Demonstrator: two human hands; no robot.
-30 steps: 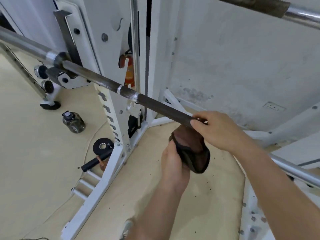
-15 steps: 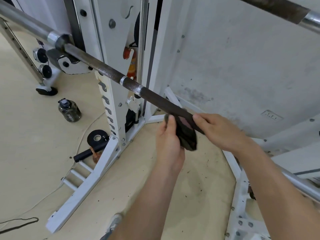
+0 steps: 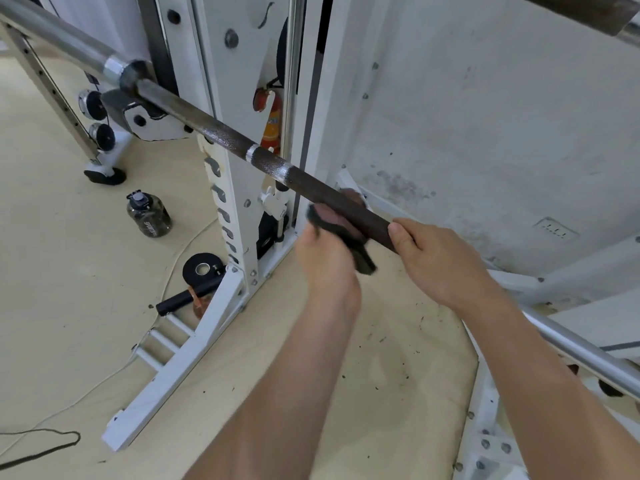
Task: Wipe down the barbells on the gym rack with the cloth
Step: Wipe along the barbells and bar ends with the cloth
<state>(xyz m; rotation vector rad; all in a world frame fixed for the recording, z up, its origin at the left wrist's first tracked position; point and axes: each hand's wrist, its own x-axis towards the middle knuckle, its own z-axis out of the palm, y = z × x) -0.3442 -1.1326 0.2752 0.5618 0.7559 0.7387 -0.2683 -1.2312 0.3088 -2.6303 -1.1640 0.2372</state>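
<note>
Barbell [image 3: 221, 135] wiping, gym rack [image 3: 239, 188].
Left hand [image 3: 327, 261] gripped dark cloth [image 3: 337, 220] against bar; right hand [image 3: 440, 261], at 3 o'clock, clasped bar.

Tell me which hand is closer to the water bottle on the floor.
Left. The left hand is beside the water bottle's right; the right hand grips the barbell farther off.

A dark water bottle [image 3: 149, 215] stands near a weight plate [image 3: 202, 270].

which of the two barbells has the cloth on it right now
The lower barbell, crossing the rack diagonally: both hands hold it, the left hand wrapping the cloth around it. The upper-right barbell is untouched.
</note>
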